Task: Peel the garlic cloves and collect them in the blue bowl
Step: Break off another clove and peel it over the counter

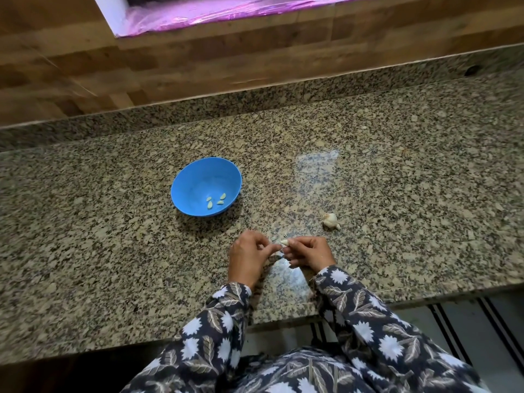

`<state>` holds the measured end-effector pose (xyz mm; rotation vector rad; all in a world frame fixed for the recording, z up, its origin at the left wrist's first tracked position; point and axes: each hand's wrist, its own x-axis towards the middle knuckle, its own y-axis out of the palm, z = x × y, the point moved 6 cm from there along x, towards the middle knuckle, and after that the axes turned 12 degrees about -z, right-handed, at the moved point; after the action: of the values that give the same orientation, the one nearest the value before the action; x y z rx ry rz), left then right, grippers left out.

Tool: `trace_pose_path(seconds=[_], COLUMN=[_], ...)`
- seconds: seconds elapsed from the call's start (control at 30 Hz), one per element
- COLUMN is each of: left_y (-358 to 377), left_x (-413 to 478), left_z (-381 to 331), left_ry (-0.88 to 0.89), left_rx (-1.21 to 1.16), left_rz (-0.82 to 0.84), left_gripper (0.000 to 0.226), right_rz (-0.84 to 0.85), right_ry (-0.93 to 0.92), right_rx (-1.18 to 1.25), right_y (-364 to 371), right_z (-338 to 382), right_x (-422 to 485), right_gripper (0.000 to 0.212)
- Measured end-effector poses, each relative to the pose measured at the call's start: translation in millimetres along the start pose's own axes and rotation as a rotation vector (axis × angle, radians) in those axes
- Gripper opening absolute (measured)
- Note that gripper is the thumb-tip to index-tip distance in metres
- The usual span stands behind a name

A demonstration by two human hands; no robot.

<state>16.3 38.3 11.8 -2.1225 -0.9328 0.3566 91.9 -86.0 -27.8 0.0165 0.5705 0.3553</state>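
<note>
Small whitish garlic clove (284, 241), held just above the counter, about six o'clock of frame centre, between the two hands. Right hand (309, 252) at the clove's three o'clock: thumb and fingertips pinch it, the other fingers curled under. Left hand (249, 256) at its eight o'clock: fingers bent inward, thumb and forefinger closed on the clove's near end. Whether skin is coming off is too small to tell.

Round blue plastic bowl (184, 181) stands upright at ten o'clock from the clove, well apart from the hands. Four pale green-yellow peeled cloves (215, 200) lie loose on its bottom, toward the near side. Partial white papery garlic bulb (330, 221) lies on the counter at two o'clock from the clove, near the right hand, not touching it.

Surface: polished speckled granite countertop (397, 171), tan, grey and black flecks, with a pale glare patch at twelve o'clock of the hands and another just under them. Its front edge runs across at five to seven o'clock. A low upstand (198, 106) of the same granite runs along the back.

Behind it, a brown wood-grain wall (85, 58) in block pattern. At twelve o'clock, a crumpled pink plastic sheet (198, 12) inside a white frame (106, 9).

Dark sleeves (368, 316) with white flowers and tan leaves cover both forearms. At four o'clock below the counter edge, a pale surface with dark parallel lines (453, 321); what it is I cannot tell.
</note>
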Motion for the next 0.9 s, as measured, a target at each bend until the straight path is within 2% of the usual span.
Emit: trace_pose_path(seconds=[0.1,0.23,0.37,0.47,0.57,0.67,0.9], left_y=[1.7,3.3,6.2,12.8,13.2,12.2,15.1], left_x=[0.8,5.6,3.9,-0.9,1.5,5.6,2.6], left_z=[-0.6,6.2,-0.1,-7.7,-4.3,3.1,7.2], left_ry=[-0.014,-0.093,-0.027,0.048,0.055,-0.027,-0.101], left_rx=[-0.029,-0.129,-0.246,-0.254,-0.293,-0.392,-0.539], left_rz=[0.017,0.004,0.098,0.179,0.116,0.103,0.087], left_gripper=[0.033,0.005,0.02,0.027,0.019,0.014,0.016], right_rz=[-0.003,0.0,-0.005,0.009,0.085,0.139,0.132], right_ry=[-0.001,0.013,0.001,-0.007,0.008,0.013,-0.043], right_rx=[-0.005,-0.002,-0.049,-0.093,-0.088,-0.084,-0.125], right_y=[-0.5,0.0,1.1,2.6,7.7,7.9,6.3], right_z=[-0.1,-0.4,0.4,1.8,6.3,9.2,11.8], right_x=[1.6,2.0,3.6,1.5,-5.7,-8.0,-5.6], right_gripper=[0.02,0.019,0.013,0.018,0.017,0.018,0.023])
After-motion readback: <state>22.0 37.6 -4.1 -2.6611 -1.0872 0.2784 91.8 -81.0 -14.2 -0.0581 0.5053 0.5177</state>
